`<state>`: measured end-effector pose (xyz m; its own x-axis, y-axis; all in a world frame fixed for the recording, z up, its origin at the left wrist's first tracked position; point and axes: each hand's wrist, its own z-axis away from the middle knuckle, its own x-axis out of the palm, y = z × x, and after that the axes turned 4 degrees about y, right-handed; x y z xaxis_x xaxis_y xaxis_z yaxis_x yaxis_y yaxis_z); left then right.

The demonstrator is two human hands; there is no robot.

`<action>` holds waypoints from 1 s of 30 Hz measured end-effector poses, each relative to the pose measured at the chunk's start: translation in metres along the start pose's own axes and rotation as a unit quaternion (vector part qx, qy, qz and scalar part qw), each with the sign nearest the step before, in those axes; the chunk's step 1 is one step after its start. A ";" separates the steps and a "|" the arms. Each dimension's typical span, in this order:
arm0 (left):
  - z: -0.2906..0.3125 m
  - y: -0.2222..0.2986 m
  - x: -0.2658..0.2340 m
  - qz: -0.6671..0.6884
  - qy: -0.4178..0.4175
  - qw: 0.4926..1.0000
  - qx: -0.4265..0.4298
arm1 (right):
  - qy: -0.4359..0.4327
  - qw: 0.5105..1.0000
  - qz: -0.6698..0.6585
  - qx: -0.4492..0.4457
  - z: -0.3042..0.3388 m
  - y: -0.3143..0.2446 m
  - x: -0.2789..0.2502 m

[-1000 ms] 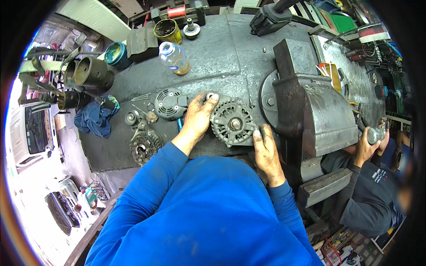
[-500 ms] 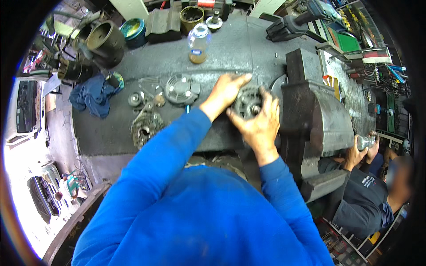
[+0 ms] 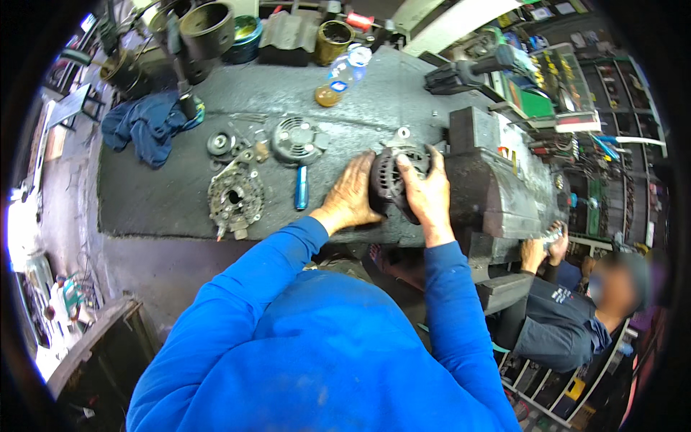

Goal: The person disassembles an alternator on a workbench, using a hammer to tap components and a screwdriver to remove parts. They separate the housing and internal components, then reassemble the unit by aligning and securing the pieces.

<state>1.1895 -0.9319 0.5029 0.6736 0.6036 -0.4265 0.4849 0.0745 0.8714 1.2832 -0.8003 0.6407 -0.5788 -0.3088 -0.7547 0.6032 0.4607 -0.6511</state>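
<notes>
A dark, slotted alternator housing (image 3: 389,180) is tilted up over the bench, its vented side turned leftward. My right hand (image 3: 430,193) grips it from the right, fingers over the top. Against its left side, my left hand (image 3: 348,196) presses with palm and fingers; part of the thumb is hidden. A small metal piece with a round eye (image 3: 403,135) shows just beyond the housing. Left of my hands lie a blue cylinder (image 3: 301,189), a round finned cover (image 3: 296,140), a pulley (image 3: 219,144) and another open alternator part (image 3: 236,198).
A large vise (image 3: 497,191) stands close on the right. Farther back are a tilted plastic bottle (image 3: 340,78), a cordless power tool (image 3: 468,73) and open tins (image 3: 333,42). A blue cloth (image 3: 147,129) lies at left. At right, another person (image 3: 561,309) holds a clear object.
The housing has been tipped from face-up onto its side. My left hand has gone from its far upper edge to its left side, and the blue cylinder is now uncovered.
</notes>
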 end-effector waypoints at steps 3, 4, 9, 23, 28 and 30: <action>-0.030 0.000 0.010 0.030 0.018 0.999 0.020 | -0.009 0.998 0.053 0.036 -0.006 -0.005 -0.001; -0.035 0.002 0.010 0.021 0.014 1.000 0.010 | -0.010 0.997 0.070 0.036 -0.007 -0.010 -0.003; -0.057 0.032 -0.027 0.052 -0.034 0.998 0.003 | -0.038 0.996 0.052 0.058 -0.015 -0.051 -0.033; -0.278 0.187 0.060 0.055 0.078 0.979 0.182 | 0.059 0.991 0.072 -0.092 -0.205 -0.034 -0.231; -0.278 0.172 0.109 0.038 0.020 0.996 0.081 | -0.020 0.998 0.029 -0.045 -0.246 0.043 -0.226; -0.273 0.155 0.113 0.024 -0.016 0.995 0.094 | -0.063 0.995 0.033 -0.064 -0.256 0.055 -0.226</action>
<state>1.1880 -0.6354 0.6562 0.7148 0.5772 -0.3949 0.5454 -0.1066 0.8314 1.3064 -0.4924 0.7963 -0.4617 -0.3726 -0.8050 0.5585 0.5829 -0.5902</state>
